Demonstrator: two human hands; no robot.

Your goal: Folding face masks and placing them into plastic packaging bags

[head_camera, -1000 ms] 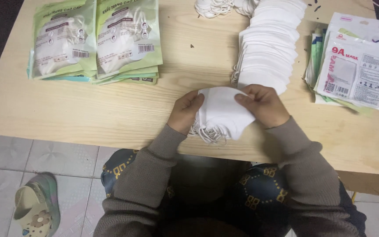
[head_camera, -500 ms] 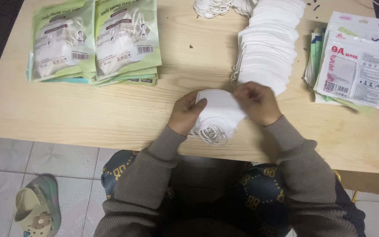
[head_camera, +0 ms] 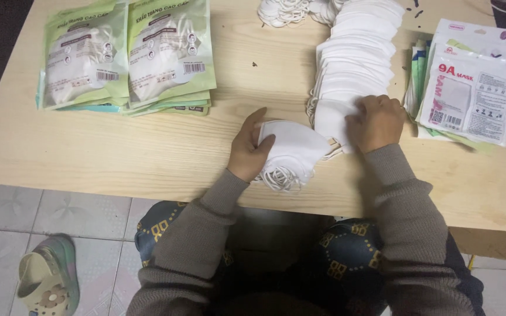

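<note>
L hand (head_camera: 248,149) is clamped on a small bundle of folded white masks (head_camera: 291,153) near the front edge of the wood surface (head_camera: 147,146), ear loops (head_camera: 279,178) trailing toward that edge. R hand (head_camera: 376,122) lies fingers-down on the near end of the long mask stack (head_camera: 352,64); can't tell if it grips one. Risk: loops could snag w/ neighbours, dragging extra masks off; stack may slump sideways toward the printed pouches (head_camera: 469,88).

one head-worn camera looks steeply down, close over the table (head_camera: 147,158).
</note>
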